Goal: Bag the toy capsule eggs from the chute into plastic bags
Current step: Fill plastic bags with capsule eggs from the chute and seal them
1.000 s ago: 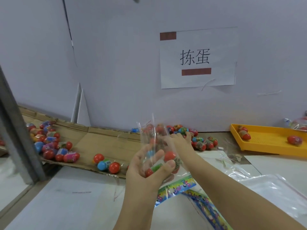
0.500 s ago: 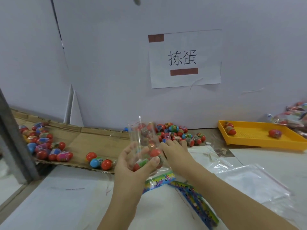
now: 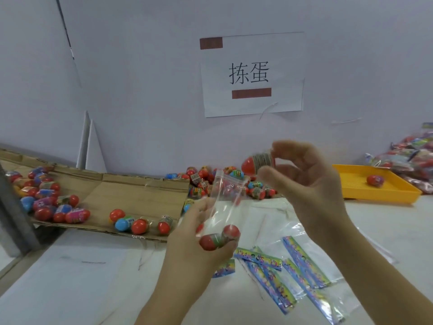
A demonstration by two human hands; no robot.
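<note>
White table [image 3: 70, 277]: left hand [image 3: 194, 249] fingers [image 3: 195, 211] grasping clear bag [image 3: 226, 200] upright; raised right hand [image 3: 314, 186] fingers [image 3: 289, 146] pinching egg [image 3: 254, 163].

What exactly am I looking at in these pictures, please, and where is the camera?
No machine here: a person's two bare hands, every picture taken by one head-worn camera looking forward and down. The left hand holds a clear plastic bag with a few capsule eggs at its bottom. The right hand pinches another egg near the bag's mouth. More eggs lie on the cardboard chute and piled by the wall. Empty bags lie on the table; a yellow tray sits at the right.
</note>
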